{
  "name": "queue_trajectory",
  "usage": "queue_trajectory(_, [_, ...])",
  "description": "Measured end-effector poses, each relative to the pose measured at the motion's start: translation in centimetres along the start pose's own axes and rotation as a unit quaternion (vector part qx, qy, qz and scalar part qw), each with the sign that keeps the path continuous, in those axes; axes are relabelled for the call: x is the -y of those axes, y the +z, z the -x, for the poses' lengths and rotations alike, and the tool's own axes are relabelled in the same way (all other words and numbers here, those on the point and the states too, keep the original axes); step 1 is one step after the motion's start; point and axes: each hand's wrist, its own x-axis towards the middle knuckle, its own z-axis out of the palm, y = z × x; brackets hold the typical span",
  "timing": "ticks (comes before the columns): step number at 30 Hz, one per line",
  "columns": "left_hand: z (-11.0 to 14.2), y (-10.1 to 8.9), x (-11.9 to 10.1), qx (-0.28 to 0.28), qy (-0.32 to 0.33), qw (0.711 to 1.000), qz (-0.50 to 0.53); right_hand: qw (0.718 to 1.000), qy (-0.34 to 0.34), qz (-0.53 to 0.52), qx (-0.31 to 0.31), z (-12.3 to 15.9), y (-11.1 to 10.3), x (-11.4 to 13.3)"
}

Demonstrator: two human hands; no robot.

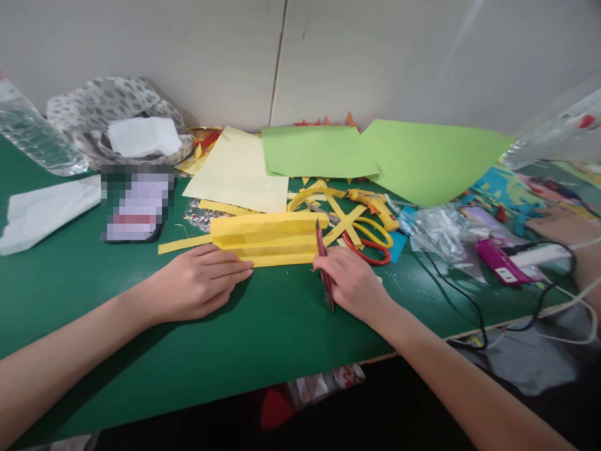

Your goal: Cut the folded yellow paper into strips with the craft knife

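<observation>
A yellow sheet of paper (pixel 272 237) with several lengthwise creases lies in front of me on the green table. My left hand (pixel 201 282) rests on its lower left edge, fingers stretched out and lying flat. At the sheet's right end, my right hand (pixel 350 275) is closed around a slim dark-red utility knife (pixel 322 250). The knife stands nearly upright in the view, with its pointed tip over the paper's right edge. A narrow yellow paper strip (pixel 183 244) sticks out to the left of the sheet.
Behind lie red-and-yellow-handled scissors (pixel 375 250), a yellow glue gun (pixel 375 207), cream paper (pixel 239 169) and green sheets (pixel 422 156). A phone (pixel 141 207) is at left. A purple power strip (pixel 502 263) with cables is at right, near another person's arm (pixel 563 228).
</observation>
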Motion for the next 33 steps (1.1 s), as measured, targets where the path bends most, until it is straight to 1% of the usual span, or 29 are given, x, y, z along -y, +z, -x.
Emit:
queue_trajectory(4, [0.0, 0.0, 0.0, 0.002, 0.005, 1.0, 0.003, 0.997, -0.071, 0.01, 0.033, -1.0, 0.0, 1.1])
queue_trajectory(10, [-0.1, 0.1, 0.0, 0.002, 0.005, 1.0, 0.006, 0.988, -0.129, -0.027, 0.085, -2.7, 0.6, 2.6])
queue_trajectory(14, [-0.2, 0.0, 0.0, -0.006, 0.006, 1.0, 0.002, 0.981, -0.15, -0.033, 0.116, -3.6, 1.0, 3.4])
queue_trajectory(17, [-0.2, 0.0, 0.0, 0.0, 0.004, 1.0, 0.002, 0.982, -0.136, -0.044, 0.125, -3.8, 1.2, 3.6])
queue_trajectory(24, [0.0, 0.1, 0.0, 0.011, -0.003, 1.0, 0.014, 0.991, -0.091, -0.041, 0.087, -3.0, 0.7, 2.5])
queue_trajectory(29, [0.0, -0.1, 0.0, 0.014, -0.006, 1.0, 0.017, 0.993, -0.099, -0.016, 0.06, -2.0, 0.1, 1.6])
queue_trajectory(33, [-0.1, -0.2, -0.1, 0.009, -0.01, 1.0, 0.014, 0.994, -0.103, 0.003, 0.031, -0.9, -0.6, 0.4])
